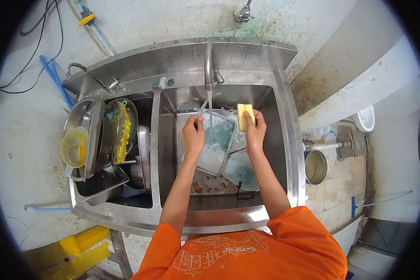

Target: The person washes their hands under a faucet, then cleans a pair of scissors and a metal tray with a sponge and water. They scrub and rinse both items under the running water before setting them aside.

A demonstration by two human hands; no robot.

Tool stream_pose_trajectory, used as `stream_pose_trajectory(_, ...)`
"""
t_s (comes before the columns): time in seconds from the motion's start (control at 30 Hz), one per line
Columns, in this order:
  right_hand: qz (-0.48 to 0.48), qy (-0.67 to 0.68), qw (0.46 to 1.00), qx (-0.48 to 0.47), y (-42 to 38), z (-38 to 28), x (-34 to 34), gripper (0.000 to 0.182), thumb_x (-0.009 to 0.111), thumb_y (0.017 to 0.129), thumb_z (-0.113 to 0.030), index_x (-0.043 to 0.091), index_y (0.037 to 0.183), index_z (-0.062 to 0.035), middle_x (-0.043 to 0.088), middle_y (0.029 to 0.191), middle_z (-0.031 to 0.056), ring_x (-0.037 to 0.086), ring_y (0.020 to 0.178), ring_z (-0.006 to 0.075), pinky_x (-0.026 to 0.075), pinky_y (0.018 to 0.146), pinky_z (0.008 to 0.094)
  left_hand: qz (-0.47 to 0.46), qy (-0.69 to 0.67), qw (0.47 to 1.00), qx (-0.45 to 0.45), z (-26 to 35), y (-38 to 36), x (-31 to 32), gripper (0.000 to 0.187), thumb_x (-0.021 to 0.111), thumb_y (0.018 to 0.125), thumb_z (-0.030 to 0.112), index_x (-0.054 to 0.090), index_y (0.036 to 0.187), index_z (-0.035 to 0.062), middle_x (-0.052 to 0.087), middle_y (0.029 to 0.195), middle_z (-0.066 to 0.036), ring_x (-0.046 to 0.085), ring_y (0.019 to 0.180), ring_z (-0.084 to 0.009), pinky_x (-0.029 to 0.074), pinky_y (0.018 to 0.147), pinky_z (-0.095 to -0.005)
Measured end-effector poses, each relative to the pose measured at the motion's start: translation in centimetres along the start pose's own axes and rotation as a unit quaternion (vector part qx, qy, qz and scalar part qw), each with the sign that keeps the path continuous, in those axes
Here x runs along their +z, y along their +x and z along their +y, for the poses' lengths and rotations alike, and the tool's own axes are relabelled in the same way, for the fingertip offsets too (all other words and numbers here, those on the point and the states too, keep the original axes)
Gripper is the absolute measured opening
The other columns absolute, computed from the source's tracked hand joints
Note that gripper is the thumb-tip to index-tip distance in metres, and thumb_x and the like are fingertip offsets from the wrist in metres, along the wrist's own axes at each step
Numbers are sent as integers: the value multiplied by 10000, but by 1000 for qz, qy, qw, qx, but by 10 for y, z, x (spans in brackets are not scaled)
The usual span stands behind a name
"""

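My right hand [255,133] is closed around a pale yellow sponge [241,112], above the right part of the sink basin [268,161]. To its left, my left hand [193,135] has its fingers pinched at a thin, pale, narrow thing [203,107], whose kind I cannot make out. Water runs from the tap [209,67] between my hands. Below lies a pale rectangular tray [210,163] with suds and bluish water. A rounded container [241,172] of bluish water sits beside it, near my right forearm.
The left basin is piled with pans, a metal tray [95,137], a yellow strainer [74,147] and a yellow-crusted round item [122,133]. A second tap [109,85] stands behind it. On the floor to the right are a metal pot [316,167] and a blue squeegee [353,206].
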State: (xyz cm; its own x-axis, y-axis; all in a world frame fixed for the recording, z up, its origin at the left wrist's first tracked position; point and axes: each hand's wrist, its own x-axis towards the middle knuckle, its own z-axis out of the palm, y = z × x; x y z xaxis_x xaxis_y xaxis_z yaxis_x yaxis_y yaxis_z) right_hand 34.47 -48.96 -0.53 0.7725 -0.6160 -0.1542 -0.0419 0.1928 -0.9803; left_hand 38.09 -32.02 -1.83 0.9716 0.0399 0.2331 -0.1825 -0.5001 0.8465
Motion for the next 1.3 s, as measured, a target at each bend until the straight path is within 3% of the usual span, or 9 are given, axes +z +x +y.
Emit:
stream_pose_trajectory(0.07, 32, -133, 968, -210, -8, -13, 1, 132, 602, 849, -96, 573, 950, -17, 570, 887, 49, 537, 842, 145, 434, 705, 317, -35, -56, 996, -66, 6, 1, 3, 166, 494, 913, 136, 565, 879, -11, 613, 727, -103, 586, 663, -199, 441, 604, -347)
stream_pose_trajectory(0.1, 34, -133, 968, -210, -17, -27, 5, 132, 602, 849, -96, 573, 950, -17, 570, 887, 49, 537, 842, 145, 434, 705, 317, -54, -102, 989, -93, 9, 1, 4, 142, 508, 902, 123, 563, 875, -5, 626, 699, -109, 601, 623, -218, 445, 580, -359)
stream_pose_trajectory(0.17, -20, -232, 890, -392, -35, -48, 19, 171, 617, 768, -18, 585, 936, -12, 572, 889, 107, 555, 867, 240, 442, 719, 338, -79, -146, 979, -121, 14, -2, 7, 118, 522, 890, 110, 561, 871, 0, 638, 670, -114, 617, 582, -237, 448, 555, -371)
stream_pose_trajectory(0.23, -90, -248, 860, -436, -36, -30, 40, 274, 617, 659, 34, 602, 928, -19, 538, 861, 146, 537, 853, 330, 449, 706, 372, -72, -92, 991, -59, 18, -6, 10, 145, 517, 902, 113, 578, 907, -18, 630, 674, -101, 571, 563, -153, 436, 541, -286)
stream_pose_trajectory(0.33, -122, -333, 823, -444, -2, -2, 49, 314, 595, 613, 62, 607, 916, -21, 503, 824, 148, 517, 831, 354, 443, 701, 420, -26, -19, 999, 34, -11, -13, 26, 132, 526, 888, 99, 581, 924, -15, 635, 675, -129, 605, 575, -198, 457, 559, -333)
stream_pose_trajectory(0.53, -146, -315, 834, -428, -10, 21, 40, 295, 588, 624, 71, 608, 903, -22, 495, 820, 163, 511, 807, 357, 435, 685, 435, -41, 38, 998, -2, -9, -34, 18, 123, 547, 855, 89, 589, 925, -4, 629, 748, -204, 621, 716, -376, 462, 618, -408)
stream_pose_trajectory(0.73, -175, -245, 847, -438, -23, 23, 41, 282, 608, 636, 77, 618, 901, -20, 512, 812, 163, 537, 780, 360, 446, 656, 425, -52, 124, 990, 32, -7, -31, 17, 155, 546, 855, 125, 596, 940, 7, 630, 746, -206, 604, 715, -397, 457, 633, -441)
stream_pose_trajectory(0.9, -124, -315, 851, -402, 4, 26, 30, 275, 604, 638, 74, 611, 898, -15, 507, 795, 163, 536, 783, 362, 445, 661, 425, -88, 95, 991, 32, -1, -34, 10, 157, 540, 846, 127, 604, 947, 25, 632, 760, -205, 605, 736, -395, 444, 637, -471)
stream_pose_trajectory(1.3, -134, -280, 819, -483, 10, 29, 27, 228, 603, 636, 37, 579, 859, -7, 504, 813, 172, 513, 816, 372, 435, 719, 436, -78, 73, 993, 47, 3, -18, 17, 136, 537, 867, 177, 604, 921, 72, 625, 714, -193, 599, 683, -395, 443, 624, -478)
